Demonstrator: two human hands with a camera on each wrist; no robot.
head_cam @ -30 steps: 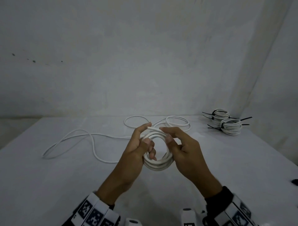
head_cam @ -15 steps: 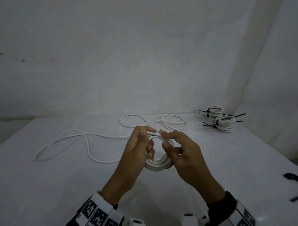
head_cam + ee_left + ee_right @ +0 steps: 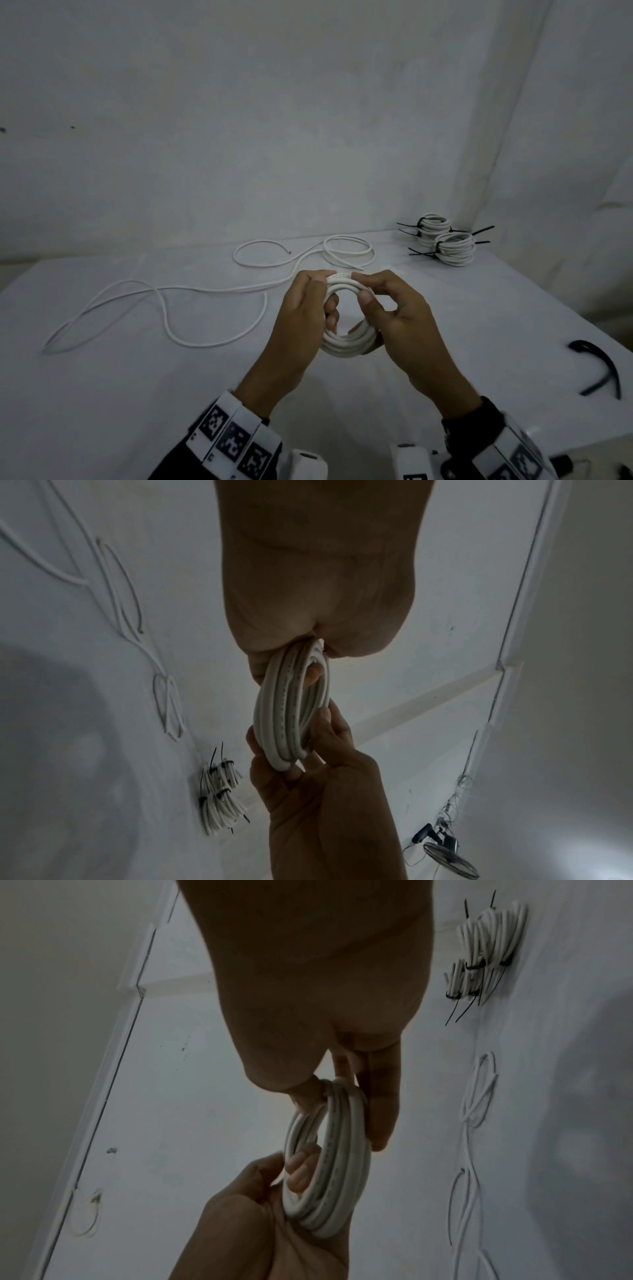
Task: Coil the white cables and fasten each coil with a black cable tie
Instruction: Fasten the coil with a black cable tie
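Both hands hold a white cable coil [image 3: 346,342] upright above the table, also seen as the coil [image 3: 291,710] and the coil [image 3: 329,1172]. My left hand [image 3: 305,308] grips its left side, fingers through the ring. My right hand [image 3: 394,308] pinches the top right between thumb and forefinger. No tie is on this coil. A loose white cable [image 3: 164,301] snakes over the table to the left and back. Black cable ties [image 3: 596,370] lie at the right.
Two finished coils [image 3: 445,240] with black ties sit at the back right corner by the wall. The white table [image 3: 102,394] ends at the right, just beyond the loose ties. Walls close off the back and right.
The cable's free end has been tucked into the coil. My right thumb and forefinger now pinch the coil's top. The head view has shifted slightly right, showing the loose ties.
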